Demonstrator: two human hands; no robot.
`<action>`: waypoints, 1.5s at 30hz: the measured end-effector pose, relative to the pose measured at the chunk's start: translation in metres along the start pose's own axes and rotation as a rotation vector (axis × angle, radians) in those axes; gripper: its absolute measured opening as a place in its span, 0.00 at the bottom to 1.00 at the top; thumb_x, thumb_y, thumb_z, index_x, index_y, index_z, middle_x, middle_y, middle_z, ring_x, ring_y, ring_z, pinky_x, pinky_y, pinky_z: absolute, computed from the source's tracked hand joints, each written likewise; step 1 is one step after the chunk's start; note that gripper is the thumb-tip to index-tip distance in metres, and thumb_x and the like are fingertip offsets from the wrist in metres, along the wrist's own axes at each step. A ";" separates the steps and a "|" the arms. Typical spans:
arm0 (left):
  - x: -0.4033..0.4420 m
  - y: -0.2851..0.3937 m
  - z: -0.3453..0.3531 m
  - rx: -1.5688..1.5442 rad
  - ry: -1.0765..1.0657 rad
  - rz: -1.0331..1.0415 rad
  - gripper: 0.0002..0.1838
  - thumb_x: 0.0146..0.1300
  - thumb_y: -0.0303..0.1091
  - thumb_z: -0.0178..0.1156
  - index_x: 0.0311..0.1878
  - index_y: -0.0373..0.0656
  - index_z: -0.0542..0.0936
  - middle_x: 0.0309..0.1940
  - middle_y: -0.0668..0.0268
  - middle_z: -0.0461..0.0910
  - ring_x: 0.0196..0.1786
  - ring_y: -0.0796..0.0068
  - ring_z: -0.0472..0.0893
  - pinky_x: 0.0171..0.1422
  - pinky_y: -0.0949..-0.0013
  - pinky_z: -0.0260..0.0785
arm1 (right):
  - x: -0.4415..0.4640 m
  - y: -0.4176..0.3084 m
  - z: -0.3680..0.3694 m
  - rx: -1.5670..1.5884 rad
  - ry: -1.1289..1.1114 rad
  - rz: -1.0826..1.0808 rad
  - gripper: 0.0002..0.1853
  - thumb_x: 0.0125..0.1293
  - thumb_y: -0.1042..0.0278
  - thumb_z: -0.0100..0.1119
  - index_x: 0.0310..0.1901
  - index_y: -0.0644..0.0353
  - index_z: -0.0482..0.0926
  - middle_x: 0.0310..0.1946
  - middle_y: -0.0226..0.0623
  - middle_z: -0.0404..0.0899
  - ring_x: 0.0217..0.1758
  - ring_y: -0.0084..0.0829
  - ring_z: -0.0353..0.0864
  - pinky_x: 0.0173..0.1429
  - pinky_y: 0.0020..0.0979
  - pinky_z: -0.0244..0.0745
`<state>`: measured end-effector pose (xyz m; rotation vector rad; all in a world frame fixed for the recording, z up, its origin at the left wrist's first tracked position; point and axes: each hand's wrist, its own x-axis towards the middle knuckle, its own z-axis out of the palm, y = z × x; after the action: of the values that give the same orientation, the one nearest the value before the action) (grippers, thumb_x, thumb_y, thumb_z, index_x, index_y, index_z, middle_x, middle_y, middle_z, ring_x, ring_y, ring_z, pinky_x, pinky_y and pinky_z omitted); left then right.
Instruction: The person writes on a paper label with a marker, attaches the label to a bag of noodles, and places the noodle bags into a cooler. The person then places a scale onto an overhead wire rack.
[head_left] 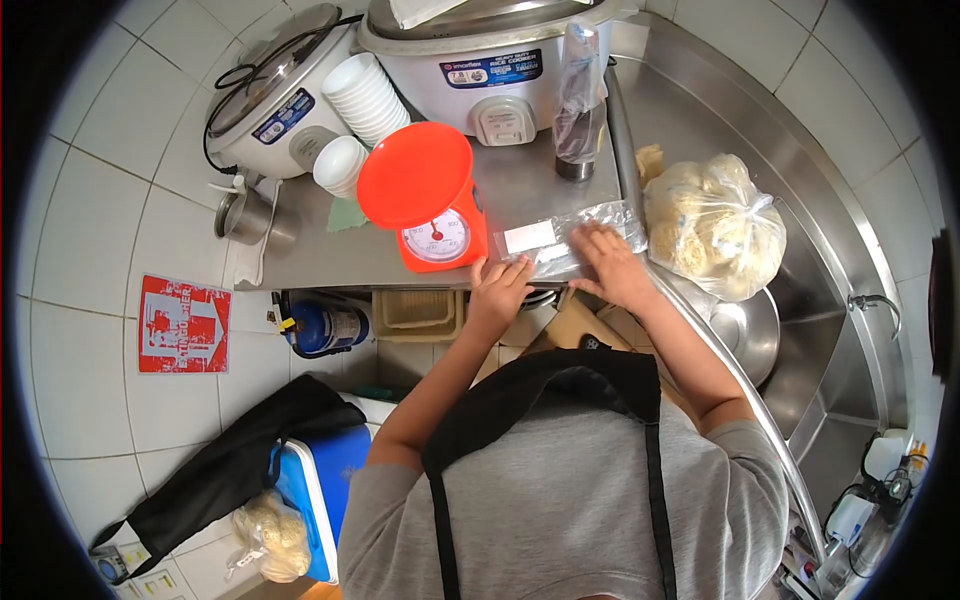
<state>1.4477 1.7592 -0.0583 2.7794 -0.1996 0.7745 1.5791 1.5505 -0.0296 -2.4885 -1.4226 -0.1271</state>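
A flat pack of clear plastic bags (572, 226) with a white label lies at the front edge of the steel counter. My right hand (612, 264) rests flat on the pack's right part, fingers spread. At its front left corner is my left hand (502, 292), fingers stretched out and touching the plastic or counter edge. Just left of that hand stands a red kitchen scale (440, 238) with a round red pan (415, 178). Nothing rests on the pan. A dark cylinder wrapped in clear plastic (577, 130) stands upright behind the pack.
Two rice cookers (480, 75) and stacked white bowls (365, 100) line the counter's back. A knotted bag of noodles (715, 225) sits at the right, by the steel sink (830, 330) and a metal bowl (748, 335). Below are a fire extinguisher (330, 325) and trays (418, 308).
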 end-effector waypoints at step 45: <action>0.017 0.009 0.019 -0.240 0.050 -0.163 0.12 0.59 0.29 0.60 0.46 0.35 0.80 0.45 0.58 0.80 0.49 0.60 0.77 0.54 0.63 0.70 | 0.085 0.068 0.019 0.438 -0.634 0.131 0.09 0.51 0.67 0.66 0.32 0.63 0.82 0.24 0.39 0.81 0.29 0.32 0.79 0.37 0.33 0.71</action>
<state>1.4697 1.7446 -0.0637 2.5116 -0.0513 0.7273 1.6795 1.5937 -0.0433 -2.3156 -1.2870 0.9675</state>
